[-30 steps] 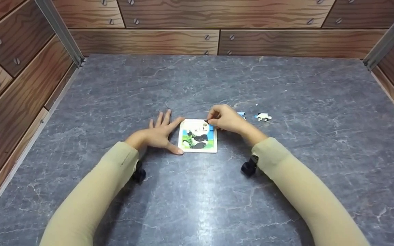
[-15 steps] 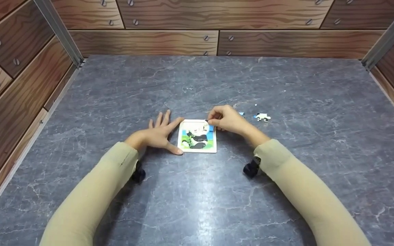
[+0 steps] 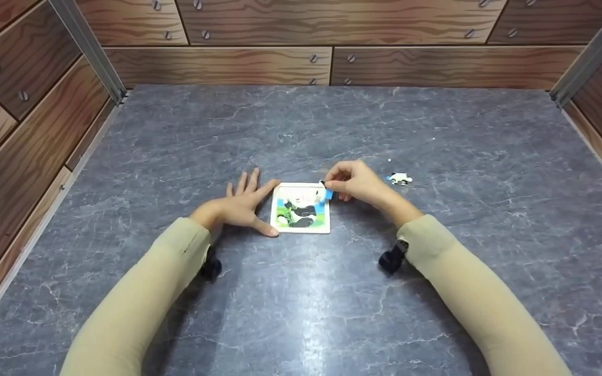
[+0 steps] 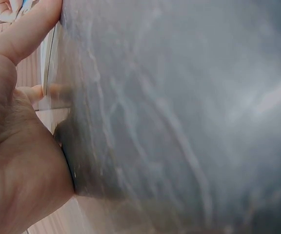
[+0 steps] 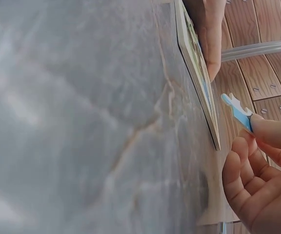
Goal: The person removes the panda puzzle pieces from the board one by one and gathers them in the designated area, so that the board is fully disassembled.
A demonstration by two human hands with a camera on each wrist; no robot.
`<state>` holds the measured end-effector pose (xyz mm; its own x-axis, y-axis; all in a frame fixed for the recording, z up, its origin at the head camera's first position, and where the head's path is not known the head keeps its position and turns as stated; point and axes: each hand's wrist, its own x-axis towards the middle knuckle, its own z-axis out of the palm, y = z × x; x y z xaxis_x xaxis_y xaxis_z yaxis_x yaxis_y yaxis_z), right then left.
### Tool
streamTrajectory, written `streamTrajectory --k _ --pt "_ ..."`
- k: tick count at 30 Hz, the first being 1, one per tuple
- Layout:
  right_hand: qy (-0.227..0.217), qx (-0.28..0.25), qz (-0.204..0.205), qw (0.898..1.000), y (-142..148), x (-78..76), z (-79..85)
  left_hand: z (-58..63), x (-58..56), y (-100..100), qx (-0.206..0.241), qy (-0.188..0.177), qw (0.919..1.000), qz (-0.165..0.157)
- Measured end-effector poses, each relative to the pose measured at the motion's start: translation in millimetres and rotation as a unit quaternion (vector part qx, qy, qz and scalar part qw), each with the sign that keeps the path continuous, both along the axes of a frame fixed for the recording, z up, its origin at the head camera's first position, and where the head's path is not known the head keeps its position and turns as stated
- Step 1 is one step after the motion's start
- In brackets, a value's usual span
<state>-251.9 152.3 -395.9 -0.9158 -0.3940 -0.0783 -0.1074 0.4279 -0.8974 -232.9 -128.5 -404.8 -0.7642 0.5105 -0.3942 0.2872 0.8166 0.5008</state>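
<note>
A square panda jigsaw puzzle in a pale frame (image 3: pixel 301 231) lies flat on the table. My left hand (image 3: pixel 238 206) spreads along its left side, with index finger and thumb touching the frame's left corners. My right hand (image 3: pixel 356 183) pinches a blue, white and black puzzle piece (image 5: pixel 239 113) between thumb and index finger. In the head view that piece overlaps the puzzle's top right corner; the right wrist view shows it held up off the board. The left wrist view catches mostly my left thumb (image 4: pixel 30 31) and palm, with the frame's edge behind.
Another puzzle piece (image 3: pixel 400 178), white and black with a bit of blue, lies on the table right of my right hand. A tiny white speck (image 3: pixel 389 160) is just beyond it. Wood-patterned walls (image 3: pixel 217 65) border the grey marbled table (image 3: pixel 301 125) at back and sides.
My right hand has shifted slightly right and lifted the pinched piece, so its blue part now shows at the frame's right edge. The left hand stays in place.
</note>
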Motion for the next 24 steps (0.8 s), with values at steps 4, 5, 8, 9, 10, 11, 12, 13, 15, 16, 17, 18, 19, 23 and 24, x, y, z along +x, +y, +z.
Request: streamTrajectory --k 4,5,8,9,10,11,12,13,15,16,17,18,19,23,24 --pt "-0.012 -0.006 -0.007 1.000 6.3 2.7 1.5 0.5 0.4 0.0 0.004 -0.003 1.0000 0.000" --pt "-0.012 -0.010 -0.007 1.000 7.9 3.3 1.9 0.4 0.4 0.0 0.004 -0.003 1.0000 0.000" --pt "-0.013 -0.020 -0.008 1.000 12.7 5.4 3.1 0.6 0.5 -0.3 0.003 0.000 1.0000 0.001" --pt "-0.012 -0.022 -0.009 1.000 14.5 6.2 3.3 0.7 0.6 -0.3 0.003 0.001 1.0000 0.000" --pt "-0.012 -0.024 -0.010 1.000 16.6 7.1 3.5 0.8 0.8 -0.3 0.003 0.002 1.0000 0.000" --pt "-0.011 -0.027 -0.010 1.000 18.9 7.7 3.3 1.0 1.0 -0.2 0.004 0.003 1.0000 0.000" --pt "-0.011 -0.029 -0.012 0.999 21.2 8.4 3.3 1.4 1.3 0.0 0.004 0.003 1.0000 -0.001" --pt "-0.010 -0.031 -0.013 0.999 23.6 9.1 3.3 1.7 1.4 0.1 0.005 0.003 1.0000 -0.001" --pt "-0.009 -0.034 -0.015 0.999 28.9 10.0 2.8 2.0 1.5 0.3 0.005 0.003 1.0000 -0.001" --pt "-0.011 -0.036 -0.017 0.999 31.7 10.4 2.6 2.2 1.5 0.4 0.005 0.003 1.0000 -0.001" --pt "-0.011 -0.037 -0.019 0.999 34.5 11.0 2.5 2.3 1.5 0.4 0.005 0.003 1.0000 -0.001" --pt "-0.011 -0.036 -0.021 0.999 37.3 11.5 2.7 2.2 1.3 0.5 0.005 0.002 1.0000 -0.001" --pt "-0.010 -0.033 -0.021 0.999 40.3 11.9 2.5 2.1 1.1 0.4 0.004 0.002 1.0000 -0.001" --pt "-0.011 -0.022 -0.025 0.999 52.1 14.7 2.5 1.8 1.1 0.3 0.001 0.001 1.0000 -0.002" --pt "-0.010 -0.020 -0.025 0.999 55.2 15.3 2.4 1.5 1.1 0.3 0.001 0.002 1.0000 -0.002"
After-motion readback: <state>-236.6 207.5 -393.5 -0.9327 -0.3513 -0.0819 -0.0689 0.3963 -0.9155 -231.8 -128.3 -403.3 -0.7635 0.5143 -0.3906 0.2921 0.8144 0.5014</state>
